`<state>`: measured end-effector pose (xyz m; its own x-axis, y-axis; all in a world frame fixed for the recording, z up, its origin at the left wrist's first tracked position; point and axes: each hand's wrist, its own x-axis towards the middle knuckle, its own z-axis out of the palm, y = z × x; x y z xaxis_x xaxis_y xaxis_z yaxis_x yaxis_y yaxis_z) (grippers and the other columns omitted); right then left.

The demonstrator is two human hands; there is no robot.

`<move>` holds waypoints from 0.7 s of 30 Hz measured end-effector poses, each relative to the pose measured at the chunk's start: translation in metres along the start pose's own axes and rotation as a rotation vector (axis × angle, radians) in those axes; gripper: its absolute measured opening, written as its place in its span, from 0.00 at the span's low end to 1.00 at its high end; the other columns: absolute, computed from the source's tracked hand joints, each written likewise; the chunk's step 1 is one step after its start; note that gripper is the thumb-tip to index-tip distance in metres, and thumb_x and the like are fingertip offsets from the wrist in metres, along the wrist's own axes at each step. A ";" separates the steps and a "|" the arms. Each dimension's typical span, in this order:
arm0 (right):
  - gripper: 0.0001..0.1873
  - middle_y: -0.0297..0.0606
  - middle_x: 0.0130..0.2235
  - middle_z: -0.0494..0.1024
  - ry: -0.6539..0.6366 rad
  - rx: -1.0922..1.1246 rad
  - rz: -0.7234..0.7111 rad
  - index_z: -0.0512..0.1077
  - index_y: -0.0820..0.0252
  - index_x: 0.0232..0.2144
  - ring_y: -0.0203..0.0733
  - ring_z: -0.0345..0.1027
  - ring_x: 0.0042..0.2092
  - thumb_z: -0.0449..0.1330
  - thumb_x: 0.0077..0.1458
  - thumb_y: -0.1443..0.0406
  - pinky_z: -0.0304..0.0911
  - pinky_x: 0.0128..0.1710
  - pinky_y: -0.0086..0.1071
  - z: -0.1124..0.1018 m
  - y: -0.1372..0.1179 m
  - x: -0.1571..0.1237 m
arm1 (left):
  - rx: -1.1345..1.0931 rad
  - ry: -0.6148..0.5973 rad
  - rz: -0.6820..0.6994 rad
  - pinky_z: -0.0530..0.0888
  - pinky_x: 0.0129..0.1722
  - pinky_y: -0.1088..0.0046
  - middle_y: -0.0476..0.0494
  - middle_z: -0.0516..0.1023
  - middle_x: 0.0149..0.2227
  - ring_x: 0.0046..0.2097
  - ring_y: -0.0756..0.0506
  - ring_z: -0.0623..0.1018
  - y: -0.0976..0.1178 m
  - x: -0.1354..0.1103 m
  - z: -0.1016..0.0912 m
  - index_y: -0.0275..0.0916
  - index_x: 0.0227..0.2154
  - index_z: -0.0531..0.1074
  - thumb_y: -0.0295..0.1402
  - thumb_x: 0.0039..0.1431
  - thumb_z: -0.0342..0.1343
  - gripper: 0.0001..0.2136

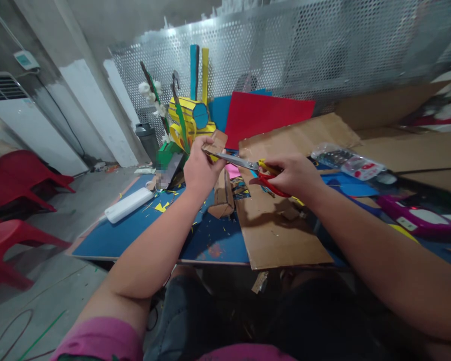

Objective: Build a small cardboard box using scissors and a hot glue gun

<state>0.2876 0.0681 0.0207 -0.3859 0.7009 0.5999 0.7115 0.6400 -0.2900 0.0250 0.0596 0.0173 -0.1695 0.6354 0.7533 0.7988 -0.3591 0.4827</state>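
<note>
Denim-clad leg (176, 312) below near edge of surface (108, 238) | left grip (200, 168) pinches cardboard piece (218, 140), raised inward of that edge | right grip (296, 173) clasps scissors (244, 161) | best angle blades clear of left grip

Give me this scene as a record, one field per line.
Left hand: holds a cardboard piece
Right hand: holds scissors by the red and yellow handles
Blades: point toward the left hand
Table: blue; bears a cardboard sheet, white case, bottle on its side
Back: red sheet before perforated metal
Floor, left: red chairs
</note>
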 end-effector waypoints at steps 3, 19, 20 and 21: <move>0.34 0.39 0.23 0.70 0.000 -0.015 -0.010 0.67 0.52 0.21 0.45 0.57 0.29 0.65 0.58 0.33 0.45 0.32 0.42 -0.001 0.001 0.000 | 0.002 0.028 0.019 0.72 0.37 0.64 0.49 0.79 0.38 0.36 0.43 0.81 0.001 0.000 -0.001 0.48 0.54 0.69 0.37 0.66 0.69 0.18; 0.38 0.37 0.22 0.67 0.007 -0.064 -0.023 0.62 0.52 0.21 0.43 0.55 0.27 0.61 0.59 0.29 0.43 0.31 0.42 0.000 -0.003 -0.003 | -0.089 0.085 0.058 0.71 0.38 0.65 0.51 0.76 0.38 0.33 0.45 0.77 -0.003 0.002 0.003 0.47 0.51 0.69 0.33 0.62 0.73 0.20; 0.38 0.37 0.22 0.67 0.009 -0.069 -0.018 0.62 0.52 0.21 0.43 0.55 0.27 0.60 0.60 0.29 0.43 0.31 0.42 0.000 -0.004 -0.003 | -0.087 0.086 0.069 0.70 0.37 0.65 0.52 0.75 0.37 0.33 0.45 0.76 -0.004 0.003 0.003 0.47 0.51 0.69 0.33 0.61 0.73 0.21; 0.38 0.37 0.22 0.67 0.009 -0.069 -0.015 0.61 0.52 0.21 0.44 0.55 0.27 0.60 0.60 0.29 0.43 0.31 0.42 -0.001 -0.004 -0.003 | -0.086 0.084 0.078 0.69 0.37 0.65 0.52 0.75 0.37 0.32 0.45 0.76 -0.005 0.003 0.003 0.47 0.51 0.69 0.33 0.61 0.73 0.21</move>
<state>0.2861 0.0633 0.0211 -0.3916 0.6880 0.6109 0.7447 0.6270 -0.2287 0.0223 0.0656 0.0152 -0.1599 0.5449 0.8231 0.7597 -0.4645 0.4551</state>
